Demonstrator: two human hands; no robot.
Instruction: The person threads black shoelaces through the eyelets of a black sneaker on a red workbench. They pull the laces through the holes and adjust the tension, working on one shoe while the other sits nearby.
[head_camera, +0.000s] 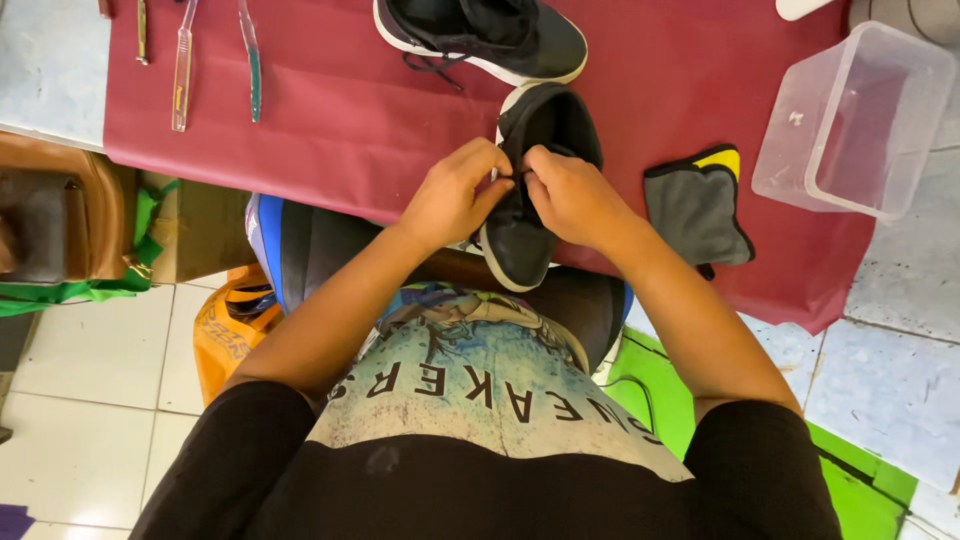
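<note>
Left hand (455, 195) and right hand (570, 195) pinching the lace of the black shoe (530, 200) at the maroon cloth's (340, 120) near edge; overhanging heel, likely to tip floorward under a hard tug

Single head view, looking steeply down from close above onto lap and near table (330, 120) edge.

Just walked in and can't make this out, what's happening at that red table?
A person has both hands on a black sneaker at the near edge of the red cloth. The left hand and right hand pinch its lace between their fingers. A second black sneaker sits farther back, with a grey cloth, a clear plastic tub and toothbrushes nearby.
</note>
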